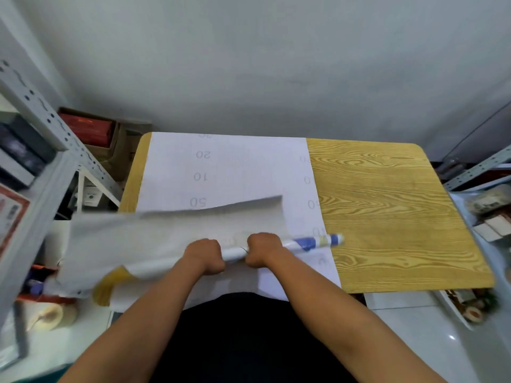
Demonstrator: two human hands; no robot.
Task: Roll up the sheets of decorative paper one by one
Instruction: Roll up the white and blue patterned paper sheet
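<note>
While both forearms reach forward from the lower edge of the view, the left hand (205, 256) and the right hand (262, 249) sit side by side, knuckles up, fingers curled down and around a thin rolled tube of white-backed decorative paper (279, 247). Each grip is clenched on that tube; the two fists are near each other, with a short bare stretch of roll between them. The tube lies roughly crosswise over the near part of the yellow wood-grain counter (387, 217), tilted slightly, its right end higher. That end shows a blue and pale printed pattern and juts past the right hand, over the right border of a flat white sheet with grey printed numbers (226, 172).

A loose, blurred flap of white paper (132, 239) spreads from the tube toward the left, lifted off the counter and overhanging its left edge. The flat sheet covers the left half of the counter and reaches its far edge; the near edge hangs toward the person's dark clothing.

The right half of the counter shows bare wood grain up to its rounded corners. A grey perforated metal shelf frame (55, 128) stands close on the left, and a cardboard box with red contents (88, 131) sits behind the counter's far left corner.
</note>
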